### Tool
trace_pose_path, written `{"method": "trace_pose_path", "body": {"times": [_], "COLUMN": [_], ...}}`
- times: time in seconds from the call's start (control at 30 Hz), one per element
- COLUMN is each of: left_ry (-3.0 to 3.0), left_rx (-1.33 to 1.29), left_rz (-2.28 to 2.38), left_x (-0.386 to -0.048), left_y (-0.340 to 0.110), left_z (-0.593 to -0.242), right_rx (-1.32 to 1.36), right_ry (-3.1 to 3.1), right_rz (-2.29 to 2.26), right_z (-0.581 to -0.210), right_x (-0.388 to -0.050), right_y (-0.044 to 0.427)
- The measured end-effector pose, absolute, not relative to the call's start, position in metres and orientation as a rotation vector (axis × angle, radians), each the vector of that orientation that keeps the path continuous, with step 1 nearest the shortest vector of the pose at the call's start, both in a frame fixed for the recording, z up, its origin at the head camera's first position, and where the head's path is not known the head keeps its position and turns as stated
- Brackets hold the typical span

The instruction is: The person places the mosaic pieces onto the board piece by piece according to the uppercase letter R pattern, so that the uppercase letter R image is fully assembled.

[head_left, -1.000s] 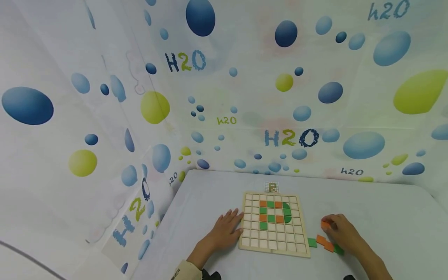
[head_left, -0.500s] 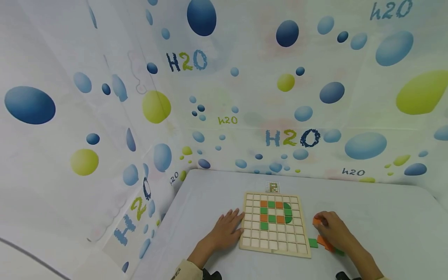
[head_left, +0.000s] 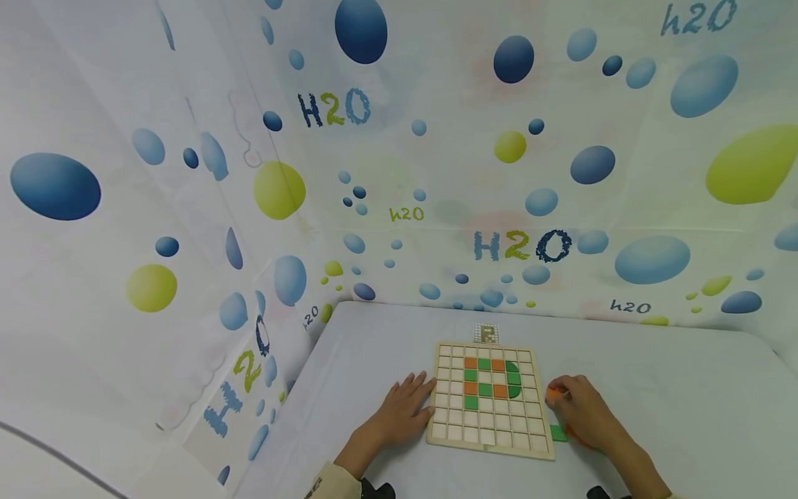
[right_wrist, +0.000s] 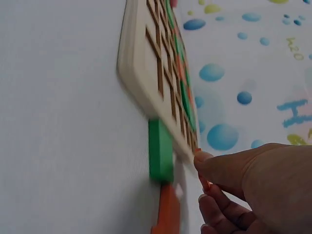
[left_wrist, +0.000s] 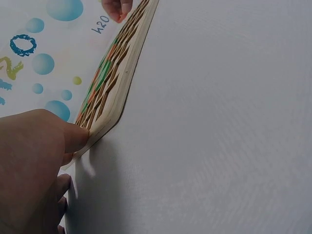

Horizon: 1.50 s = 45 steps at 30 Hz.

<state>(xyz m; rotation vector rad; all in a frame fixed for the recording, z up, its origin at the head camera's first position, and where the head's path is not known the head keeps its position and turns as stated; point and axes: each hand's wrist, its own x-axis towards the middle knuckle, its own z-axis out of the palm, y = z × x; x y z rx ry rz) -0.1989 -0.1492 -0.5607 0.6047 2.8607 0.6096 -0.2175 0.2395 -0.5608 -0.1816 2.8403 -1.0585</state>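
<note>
A wooden grid board (head_left: 455, 431) lies on the table, with orange and green tiles forming a P-like shape in its cells. My left hand (head_left: 402, 414) rests at the board's left edge, fingers straight and touching it. Just right of the board, my right hand (head_left: 589, 414) pinches an orange tile (head_left: 552, 394) between thumb and fingers. The right wrist view shows that tile (right_wrist: 205, 184) mostly covered by the fingertips. A loose green tile (right_wrist: 161, 151) sits against the board's right edge, with an orange tile (right_wrist: 168, 209) beside it. My right hand hides other loose tiles from the head view.
Behind the board lies a small card (head_left: 486, 333) printed with a gridded pattern. A white cloth (head_left: 374, 346) covers the table. Patterned curtains (head_left: 436, 173) with blue and green bubbles hang behind and to the left.
My right hand has moved left toward the board with the orange tile, passing over the loose tiles. My left hand has stayed at the board's edge.
</note>
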Motion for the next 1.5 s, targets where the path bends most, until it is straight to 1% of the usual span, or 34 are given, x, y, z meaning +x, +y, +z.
{"method": "trace_pose_path", "body": {"times": [0.13, 0.47, 0.7, 1.03, 1.3, 1.5], "left_ry": [2.865, 2.860, 2.873, 2.873, 2.878, 2.877], "left_rx": [0.609, 0.615, 0.625, 0.624, 0.626, 0.628], "left_rz": [0.608, 0.609, 0.591, 0.614, 0.614, 0.617], "left_x": [-0.199, -0.199, -0.198, -0.196, -0.195, -0.195], "left_y": [-0.150, -0.150, -0.150, -0.150, -0.150, -0.151], "left_z": [-0.561, -0.563, -0.561, -0.556, -0.556, -0.556], "right_rx": [-0.201, -0.456, -0.584, -0.581, -0.661, -0.521], "right_ry": [2.833, 2.959, 3.030, 3.047, 3.104, 3.046], "right_rz": [-1.073, -1.043, -1.031, -1.022, -0.993, -0.922], "right_z": [-0.554, -0.560, -0.561, -0.564, -0.562, -0.554], "right_x": [-0.215, -0.207, -0.197, -0.194, -0.190, -0.183], "right_y": [0.217, 0.156, 0.131, 0.123, 0.128, 0.151]}}
